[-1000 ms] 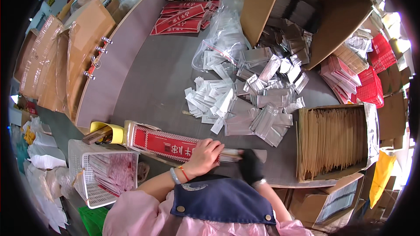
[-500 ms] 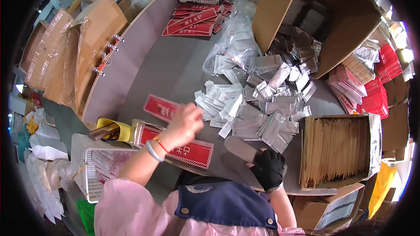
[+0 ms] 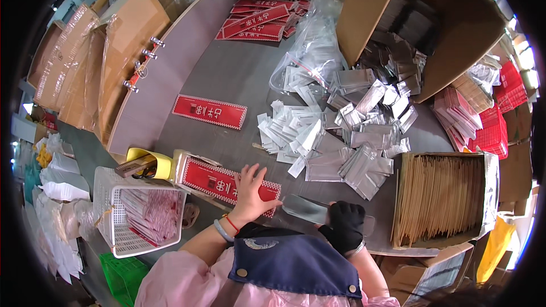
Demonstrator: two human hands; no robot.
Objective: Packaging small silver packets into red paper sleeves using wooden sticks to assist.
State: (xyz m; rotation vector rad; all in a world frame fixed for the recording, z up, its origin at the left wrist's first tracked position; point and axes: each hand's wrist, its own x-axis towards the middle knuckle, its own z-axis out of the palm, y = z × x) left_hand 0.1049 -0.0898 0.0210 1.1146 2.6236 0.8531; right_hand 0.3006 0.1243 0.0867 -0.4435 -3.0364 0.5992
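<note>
Strip [image 3: 196, 176] lying under a spread left hand [image 3: 250, 193] near the tabletop's [image 3: 210, 74] front edge

From where I'm standing, the left hand is holding nothing that I can see: its bare fingers are fanning wide over the right part of that red, check-bordered strip, and its thumb is reaching out past the side toward a clear packet [image 3: 304, 209]. Whether the palm is pressing down, I cannot tell. The right hand [image 3: 344, 227], in a black glove with bare fingertips, is curling over the packet's right end; its fingers are hiding whether it is gripping or merely resting there.

The strip is running along the front edge, its left end sitting at a cardboard holder [image 3: 180, 166] beside a yellow container [image 3: 161, 166]. Below that edge, a white basket [image 3: 107, 210] is standing close by.

Beyond the left hand, grey surface is stretching away to a second red strip [image 3: 209, 112] lying by itself, and more is spreading behind it toward the far red pile [image 3: 256, 23]. The right side is tighter: silvery packets [image 3: 364, 165] are crowding just beyond the gloved hand, and a box of brown pieces [image 3: 441, 199] is bounding the tabletop there.
</note>
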